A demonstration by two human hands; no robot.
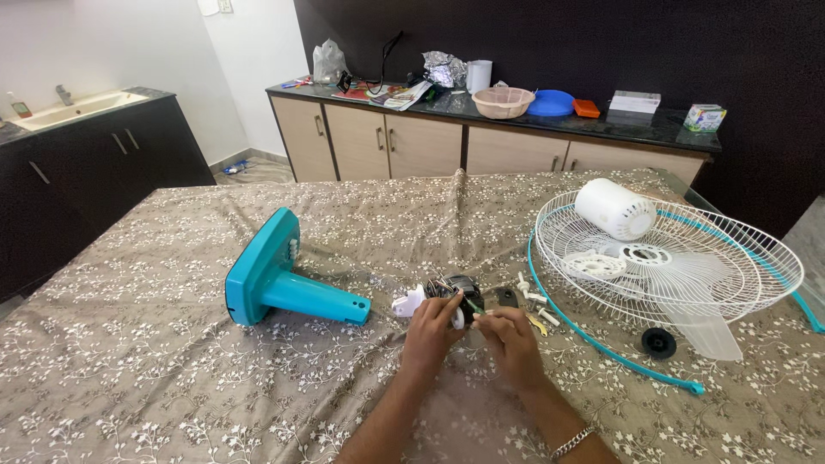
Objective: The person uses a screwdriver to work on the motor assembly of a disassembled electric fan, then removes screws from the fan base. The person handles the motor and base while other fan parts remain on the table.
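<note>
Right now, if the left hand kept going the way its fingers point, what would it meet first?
The left hand points up and slightly right, straight at the small fan motor that its fingertips already touch. Beyond that lies only tablecloth, though depth is hard to judge.

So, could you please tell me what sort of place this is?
Probably a home dining or kitchen area: a cloth-covered table, a cabinet counter cluttered with household bowls, and a sink at the side. A dismantled fan lies on the table.
</note>
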